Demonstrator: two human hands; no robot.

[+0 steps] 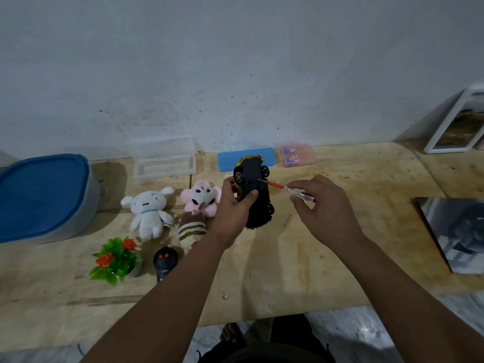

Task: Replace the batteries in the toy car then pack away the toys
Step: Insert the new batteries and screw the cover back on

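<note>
My left hand (233, 205) grips the toy car (258, 191), black underneath with gold trim, held above the wooden table (327, 244) with its underside turned toward me. My right hand (318, 203) pinches a screwdriver (286, 189) with a clear handle and red shaft; its tip touches the car's underside. A black remote control (164, 263) lies at the front left. A small pink case (297, 155) with batteries sits by the wall. Three plush toys lie left of the car: a white one (146, 209), a pink one (200, 199) and a striped one (191, 231).
A large blue-lidded container (44, 195) stands at the far left. An open clear plastic box (165, 159) and a blue box (226, 161) sit along the wall. A small artificial plant (116, 259) is at front left. A framed picture (455, 121) leans at back right, another (455, 231) lies flat.
</note>
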